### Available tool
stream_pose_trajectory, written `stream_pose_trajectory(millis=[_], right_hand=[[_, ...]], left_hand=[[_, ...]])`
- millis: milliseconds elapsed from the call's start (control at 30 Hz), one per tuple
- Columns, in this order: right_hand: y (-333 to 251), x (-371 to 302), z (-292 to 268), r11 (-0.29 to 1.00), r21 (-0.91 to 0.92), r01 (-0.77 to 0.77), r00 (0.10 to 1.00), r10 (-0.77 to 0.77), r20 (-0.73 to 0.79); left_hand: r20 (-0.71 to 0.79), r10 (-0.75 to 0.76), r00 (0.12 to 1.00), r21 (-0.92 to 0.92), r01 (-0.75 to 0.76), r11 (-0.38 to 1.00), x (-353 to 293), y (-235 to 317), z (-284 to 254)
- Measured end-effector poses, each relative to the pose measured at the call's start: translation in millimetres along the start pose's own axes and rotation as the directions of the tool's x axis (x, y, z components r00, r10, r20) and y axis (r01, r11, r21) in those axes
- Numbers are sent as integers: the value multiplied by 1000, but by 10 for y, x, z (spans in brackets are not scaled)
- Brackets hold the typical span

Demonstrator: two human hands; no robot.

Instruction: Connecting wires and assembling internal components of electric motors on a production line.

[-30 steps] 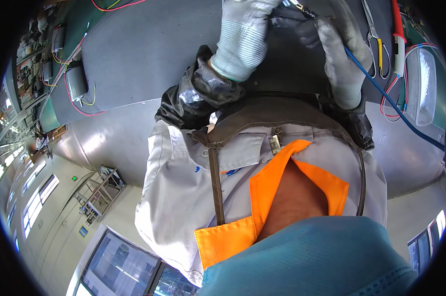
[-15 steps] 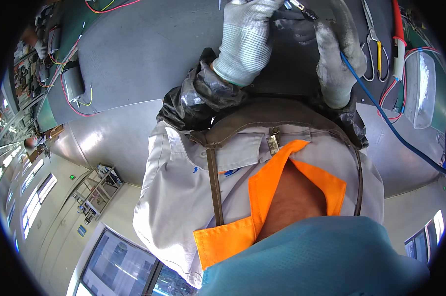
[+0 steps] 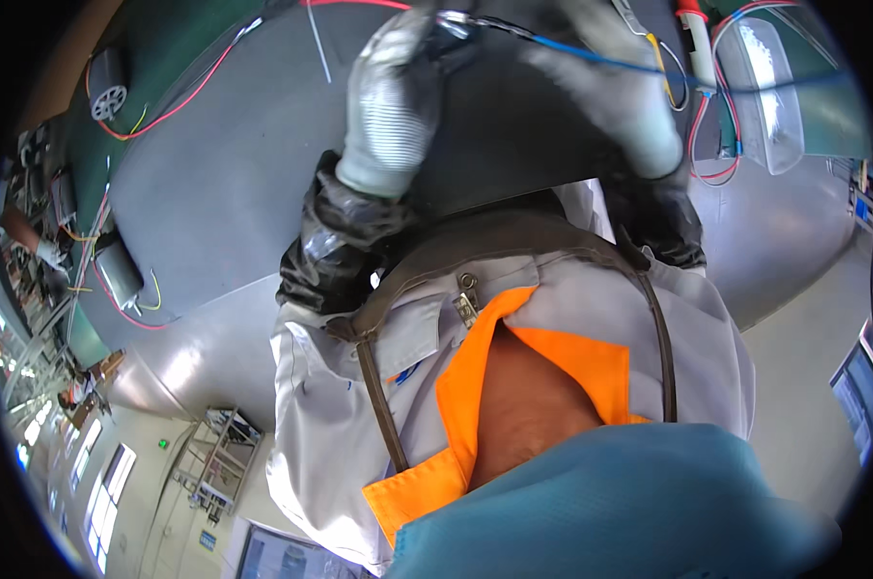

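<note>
My left hand (image 3: 390, 116), in a white knit glove with a dark grip side, is closed at the top edge of the view. A blue cable (image 3: 591, 56) has its dark, partly metallic end (image 3: 460, 21) at those fingers. From there the cable runs right, past my right hand (image 3: 615, 92), toward the right rim. The right hand wears the same kind of glove and is smeared by motion; its fingers cannot be made out. Partly behind it lie scissors (image 3: 682, 92) and a yellow-handled tool (image 3: 656, 48).
A red-and-white handled tool (image 3: 699, 48) and a clear plastic tray (image 3: 772, 96) lie at right, beside red and blue wires. Cylindrical motors (image 3: 118, 270) with wires stand at left on the dark mat (image 3: 234, 183). A co-worker's gloved hand (image 3: 52, 255) shows at far left.
My hands have moved apart, the right one away from the cable's end. The blue cable, which hung below my right hand, now stretches across to the right. The whole view has shifted and tilted.
</note>
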State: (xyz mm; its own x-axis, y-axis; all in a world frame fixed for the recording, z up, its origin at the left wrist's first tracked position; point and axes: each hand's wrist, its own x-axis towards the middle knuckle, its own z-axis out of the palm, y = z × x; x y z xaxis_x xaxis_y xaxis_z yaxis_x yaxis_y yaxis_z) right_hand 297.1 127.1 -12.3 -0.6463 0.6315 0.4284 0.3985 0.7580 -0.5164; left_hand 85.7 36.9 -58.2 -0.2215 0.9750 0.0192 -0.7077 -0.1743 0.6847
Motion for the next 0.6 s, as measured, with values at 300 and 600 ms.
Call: stream_pose_trajectory(millis=[300, 600], right_hand=[[1461, -385, -477, 698, -498, -514, 856, 378, -354], [727, 1130, -51, 704, 537, -465, 882, 424, 208]], left_hand=[[307, 161, 938, 732, -341, 589, 59, 105, -184], [53, -100, 994, 97, 94, 991, 90, -8, -157]])
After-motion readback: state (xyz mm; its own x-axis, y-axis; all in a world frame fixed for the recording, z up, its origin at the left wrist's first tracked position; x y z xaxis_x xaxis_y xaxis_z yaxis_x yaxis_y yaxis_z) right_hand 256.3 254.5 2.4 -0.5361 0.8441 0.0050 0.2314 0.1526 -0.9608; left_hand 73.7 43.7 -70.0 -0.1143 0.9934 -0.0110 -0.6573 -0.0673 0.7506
